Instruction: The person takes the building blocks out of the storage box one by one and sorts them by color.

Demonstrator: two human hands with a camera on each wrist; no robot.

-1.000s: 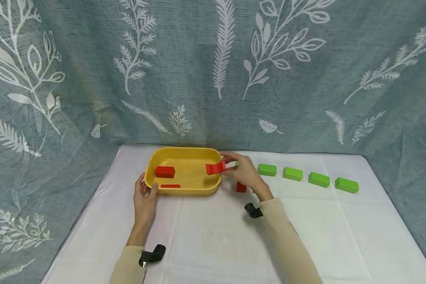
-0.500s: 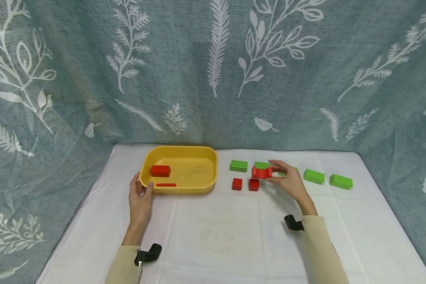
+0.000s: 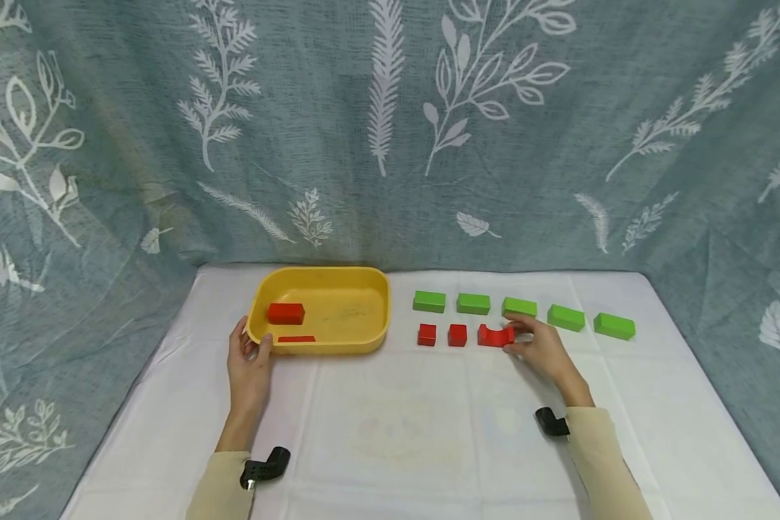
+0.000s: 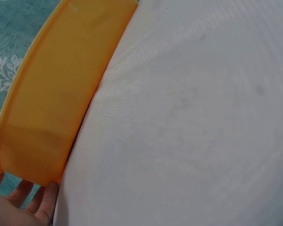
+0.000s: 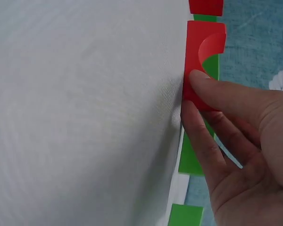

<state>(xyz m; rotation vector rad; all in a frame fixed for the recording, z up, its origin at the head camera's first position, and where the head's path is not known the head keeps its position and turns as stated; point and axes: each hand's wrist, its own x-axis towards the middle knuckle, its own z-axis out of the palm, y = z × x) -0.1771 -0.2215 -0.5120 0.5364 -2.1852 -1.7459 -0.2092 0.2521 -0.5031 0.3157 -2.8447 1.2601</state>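
A yellow plastic tray [image 3: 347, 307] stands on the cloth at the back left. My left hand [image 3: 250, 372] grips its left front corner, thumb at the rim; the left wrist view shows fingertips along the tray's wall [image 4: 52, 89]. Inside lie a red block [image 3: 286, 313] and a thin flat red piece [image 3: 296, 339]. My right hand [image 3: 549, 352] pinches the right end of a red arch block [image 3: 494, 336], curved cutout facing up. Left of the arch block sit two small red cubes [image 3: 457, 335]. In the right wrist view, my thumb presses the arch block's face [image 5: 193, 47].
Several green blocks [image 3: 473, 303] form a row behind the red pieces; the right hand partly covers the middle one [image 3: 518, 306]. White cloth [image 3: 390, 426] covers the table. A teal leaf-patterned curtain [image 3: 338, 130] hangs along the back edge.
My right hand has carried the arch block out of the tray, rightward past the two red cubes and down into line with them. The left hand keeps its hold on the tray.
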